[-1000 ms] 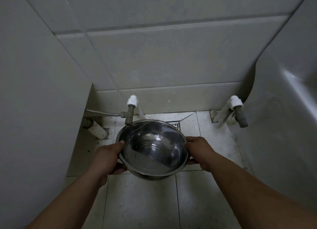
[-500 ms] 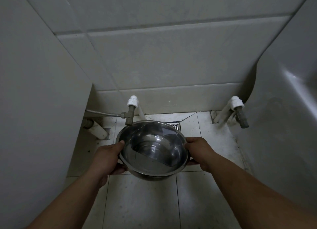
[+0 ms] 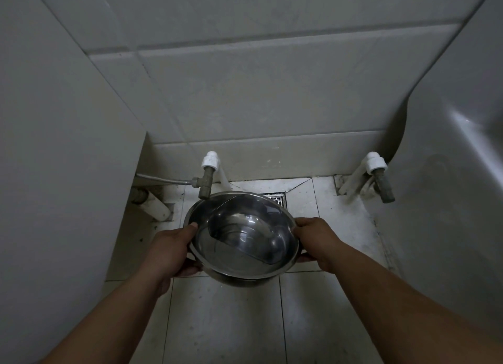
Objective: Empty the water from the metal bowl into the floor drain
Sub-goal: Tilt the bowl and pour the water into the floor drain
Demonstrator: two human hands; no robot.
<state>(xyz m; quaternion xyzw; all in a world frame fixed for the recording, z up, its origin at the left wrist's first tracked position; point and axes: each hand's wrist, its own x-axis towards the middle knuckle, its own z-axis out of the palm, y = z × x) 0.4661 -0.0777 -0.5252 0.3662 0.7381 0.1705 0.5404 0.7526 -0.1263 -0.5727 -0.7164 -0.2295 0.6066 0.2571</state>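
Above the pale floor tiles [image 3: 226, 323] at the near edge of the scene, two bare forearms reach forward and meet at a metal bowl [image 3: 242, 235] held in the air between them. The left hand [image 3: 170, 248] clasps the bowl's left rim, thumb on top and fingers curled beneath; the right hand [image 3: 317, 239] clasps the right rim the same way. The bowl sits roughly level, with water [image 3: 239, 252] pooled in its bottom. Just beyond its far rim, partly hidden by it, lies the square floor drain [image 3: 277, 199]. Left of the drain a metal valve [image 3: 205, 181] with a white cap hangs off the wall, a thin hose running left from it. Far right, a second capped valve [image 3: 379, 177] stands by a curved white fixture [image 3: 449, 200]. Grey wall tiles [image 3: 258, 91] close the far side.
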